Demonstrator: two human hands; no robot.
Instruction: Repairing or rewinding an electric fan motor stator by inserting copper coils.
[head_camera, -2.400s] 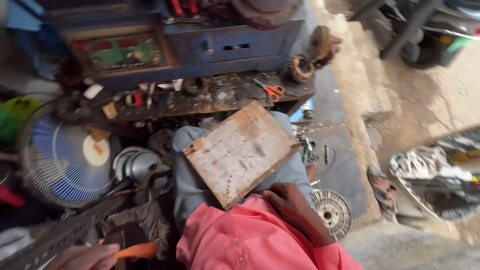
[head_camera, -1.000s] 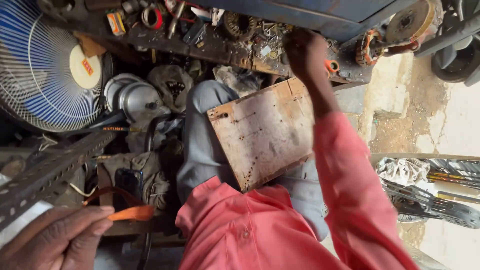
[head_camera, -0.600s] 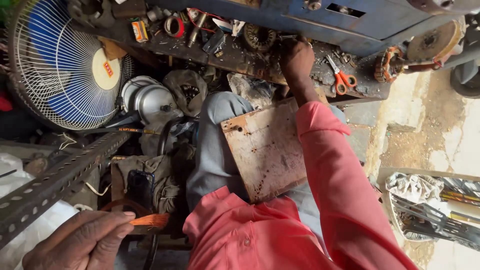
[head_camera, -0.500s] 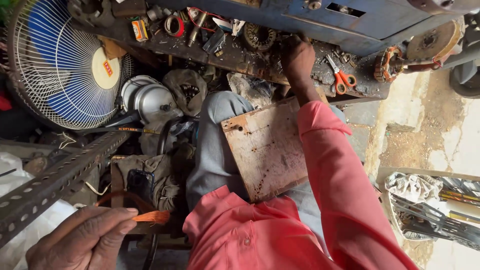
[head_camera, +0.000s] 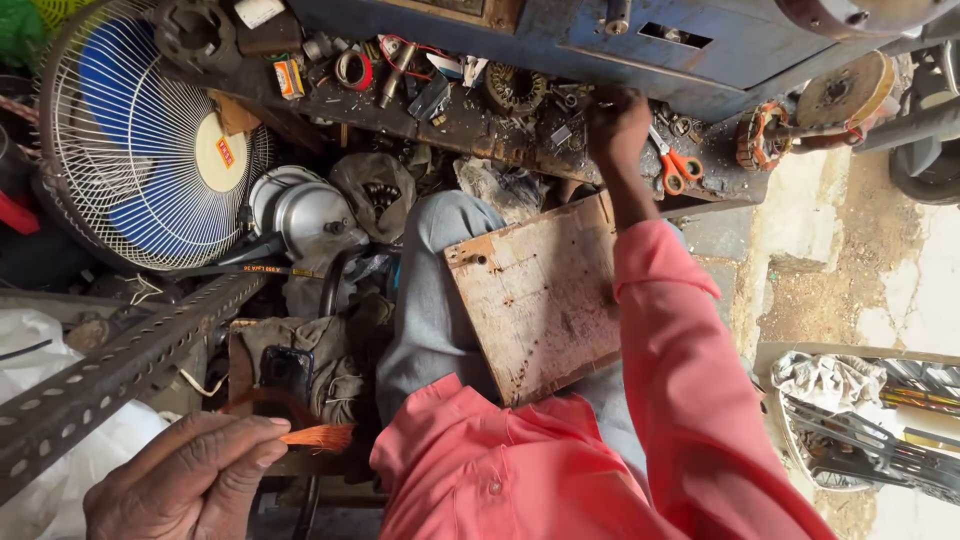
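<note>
Copper-orange wire strands (head_camera: 318, 437), fanned like a brush, are pinched in the left hand (head_camera: 190, 480) at lower left; the right hand (head_camera: 617, 125), its grip unclear, has reached further onto the cluttered surface (head_camera: 480, 125)

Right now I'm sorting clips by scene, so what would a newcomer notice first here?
Probably the big blue fan at upper left, leaning amid clutter, and the pink shirt filling the lower middle. A worn wooden board lies on the person's lap. The right hand reaches to the cluttered shelf beside orange scissors, while the left hand at lower left pinches a bundle of copper wire.
</note>
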